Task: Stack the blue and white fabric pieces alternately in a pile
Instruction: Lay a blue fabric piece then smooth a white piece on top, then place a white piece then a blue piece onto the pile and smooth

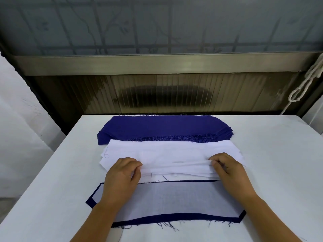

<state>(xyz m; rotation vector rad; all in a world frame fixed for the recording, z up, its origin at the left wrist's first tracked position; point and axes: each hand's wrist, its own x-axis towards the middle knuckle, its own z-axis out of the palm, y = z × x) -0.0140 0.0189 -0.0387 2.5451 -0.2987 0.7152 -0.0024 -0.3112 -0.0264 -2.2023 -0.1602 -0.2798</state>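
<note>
A: Where do the fabrics lie?

B: On a white table point(262, 154) there are 3 groups. At the far edge sits the blue stack point(162, 128), many layers thick, with a frayed near edge. Just in front of it, overlapping that edge, lies the white stack point(166, 151), its layers fanned unevenly. Nearest the person is the pile being built point(174, 198): a thin white piece on top of a blue piece, whose dark border shows all round it, with loose threads along the near edge.

A: And the hands?

B: Both are at the near edge of the white stack. The left hand point(120, 177) has its fingers curled, pinching the edge of the top white layers at the left. The right hand point(229, 172) does the same at the right, thumb and fingertips closed on the white layers, which look slightly raised between the 2 grips. Both forearms cross over the near pile.

A: Anything else around?

B: Behind the table stands a ribbed brown panel point(174, 95) under a metal sill point(157, 63), and a white cord point(304, 84) hangs at the right.
</note>
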